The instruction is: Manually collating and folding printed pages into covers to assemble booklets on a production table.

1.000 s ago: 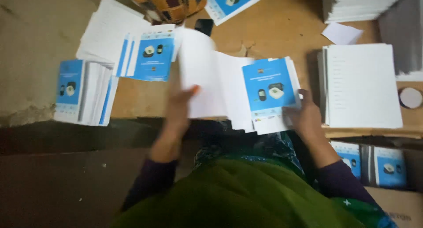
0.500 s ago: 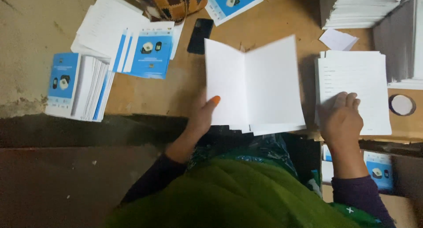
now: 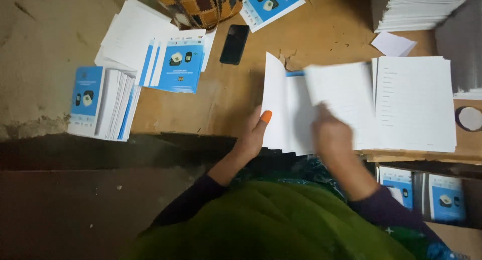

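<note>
An open booklet with a blue cover and white inside (image 3: pixel 287 109) lies on the wooden table (image 3: pixel 236 99) in front of me. My left hand (image 3: pixel 255 132) presses its left edge, thumb with an orange nail on the white page. My right hand (image 3: pixel 329 134) holds a white printed sheet (image 3: pixel 341 97) over the booklet's right half; the motion is blurred. A stack of white printed sheets (image 3: pixel 416 102) sits just right of it.
Stacks of blue-covered booklets lie at the left (image 3: pixel 103 104), upper left (image 3: pixel 175 64) and top (image 3: pixel 271 4). A black phone (image 3: pixel 234 44) lies between them. More white sheet stacks (image 3: pixel 416 11) stand top right, a tape roll (image 3: pixel 469 118) at right. Booklets fill a box (image 3: pixel 427 192) below.
The booklet was closed, then opened flat. My right hand went to the sheet stack on the right and has now brought one white sheet leftwards over the open booklet.
</note>
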